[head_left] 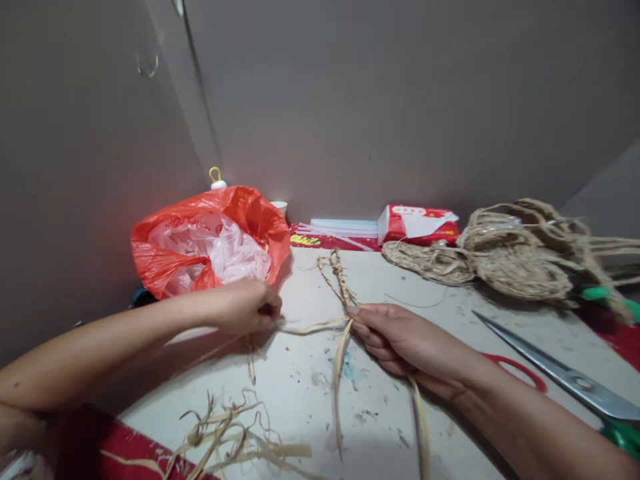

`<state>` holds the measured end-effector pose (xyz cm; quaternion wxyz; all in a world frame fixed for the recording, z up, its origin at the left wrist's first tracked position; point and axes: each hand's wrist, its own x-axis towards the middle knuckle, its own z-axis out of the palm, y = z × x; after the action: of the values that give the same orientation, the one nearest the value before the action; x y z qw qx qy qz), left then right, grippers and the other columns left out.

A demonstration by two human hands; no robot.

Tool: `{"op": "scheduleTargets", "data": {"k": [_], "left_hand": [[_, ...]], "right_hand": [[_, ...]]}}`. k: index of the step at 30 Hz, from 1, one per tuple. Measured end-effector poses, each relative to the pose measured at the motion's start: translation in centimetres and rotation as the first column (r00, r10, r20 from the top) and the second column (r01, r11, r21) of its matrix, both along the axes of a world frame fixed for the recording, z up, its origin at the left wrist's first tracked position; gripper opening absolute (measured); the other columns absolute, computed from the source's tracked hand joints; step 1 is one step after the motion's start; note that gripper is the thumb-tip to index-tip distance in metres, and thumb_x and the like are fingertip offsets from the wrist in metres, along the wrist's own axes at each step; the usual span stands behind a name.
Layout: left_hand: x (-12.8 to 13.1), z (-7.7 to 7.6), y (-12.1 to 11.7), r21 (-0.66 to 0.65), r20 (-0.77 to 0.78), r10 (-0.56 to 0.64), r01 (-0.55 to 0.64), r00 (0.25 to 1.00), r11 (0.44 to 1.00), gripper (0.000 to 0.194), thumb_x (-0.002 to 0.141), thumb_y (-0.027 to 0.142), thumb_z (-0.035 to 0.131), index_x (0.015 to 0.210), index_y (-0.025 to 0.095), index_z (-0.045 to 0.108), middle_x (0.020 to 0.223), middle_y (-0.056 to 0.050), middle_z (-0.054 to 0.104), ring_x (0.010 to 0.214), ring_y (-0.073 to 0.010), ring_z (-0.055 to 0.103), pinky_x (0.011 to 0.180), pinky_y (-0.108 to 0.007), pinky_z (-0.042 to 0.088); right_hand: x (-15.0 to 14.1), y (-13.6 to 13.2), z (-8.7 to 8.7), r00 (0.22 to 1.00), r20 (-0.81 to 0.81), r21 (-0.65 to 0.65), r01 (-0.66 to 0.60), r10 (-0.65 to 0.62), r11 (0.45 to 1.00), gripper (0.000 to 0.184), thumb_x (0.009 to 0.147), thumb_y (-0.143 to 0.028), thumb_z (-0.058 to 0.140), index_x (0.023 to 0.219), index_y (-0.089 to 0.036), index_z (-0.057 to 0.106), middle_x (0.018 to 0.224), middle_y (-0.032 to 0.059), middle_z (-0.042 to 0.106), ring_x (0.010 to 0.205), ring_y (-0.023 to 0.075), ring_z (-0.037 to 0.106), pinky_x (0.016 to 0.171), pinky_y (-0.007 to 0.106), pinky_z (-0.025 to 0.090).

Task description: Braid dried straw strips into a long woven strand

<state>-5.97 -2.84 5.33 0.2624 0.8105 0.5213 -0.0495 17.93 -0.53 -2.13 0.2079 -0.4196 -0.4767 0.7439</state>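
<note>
My right hand (387, 333) pinches the lower end of a thin braid (341, 277) of dry, straw-coloured plant fibre, which forms a narrow loop pointing away from me on the table. Closed in a fist, my left hand (255, 308) grips a pale flat strand (317, 327) that runs taut sideways to the pinch point. A second loose strand (339, 387) hangs down from there toward me. Another flat strip (421, 427) comes out below my right hand. The fingertips of my left hand are partly hidden.
Loose fibre scraps (230, 437) lie at the near left. A red plastic bag (210, 240) stands behind my left hand. Long-bladed scissors (545, 363) and a red handle (520, 369) lie right. Behind are coiled cord bundles (520, 260), a tissue pack (420, 225) and plastic sticks (345, 227).
</note>
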Motion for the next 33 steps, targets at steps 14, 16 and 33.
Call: {"op": "scheduleTargets", "data": {"k": [14,16,33], "left_hand": [[-6.4,3.1,0.8,0.234,0.130,0.189,-0.215,0.973,0.948,0.011,0.073,0.016,0.050,0.080,0.016,0.057,0.075,0.000,0.060,0.067,-0.0105,0.053,0.060,-0.021,0.038],[-6.8,3.1,0.3,0.214,0.155,0.191,-0.221,0.969,0.951,0.009,0.073,0.017,0.051,0.080,0.016,0.057,0.074,0.001,0.060,0.067,-0.0101,0.053,0.060,-0.020,0.038],[-1.7,0.1,-6.2,0.189,0.161,0.053,-0.084,0.985,0.978,0.015,0.083,0.022,0.053,0.089,0.015,0.065,0.083,-0.006,0.066,0.073,-0.0128,0.059,0.064,-0.021,0.042]], "right_hand": [[-0.1,0.0,-0.2,0.999,0.034,-0.020,0.005,-0.005,1.000,0.038,0.077,-0.044,0.056,0.055,-0.020,0.037,0.046,-0.0078,0.030,0.038,0.0039,0.016,0.032,0.015,0.013],[-0.1,0.0,-0.3,1.000,0.027,-0.022,-0.009,0.010,1.000,0.038,0.077,-0.044,0.056,0.055,-0.019,0.037,0.046,-0.0080,0.029,0.039,0.0036,0.016,0.033,0.014,0.013],[0.0,0.1,-0.7,0.999,0.028,-0.052,0.018,-0.016,0.998,0.038,0.079,-0.040,0.057,0.053,-0.018,0.040,0.045,-0.0068,0.032,0.036,0.0030,0.020,0.031,0.013,0.015]]}}
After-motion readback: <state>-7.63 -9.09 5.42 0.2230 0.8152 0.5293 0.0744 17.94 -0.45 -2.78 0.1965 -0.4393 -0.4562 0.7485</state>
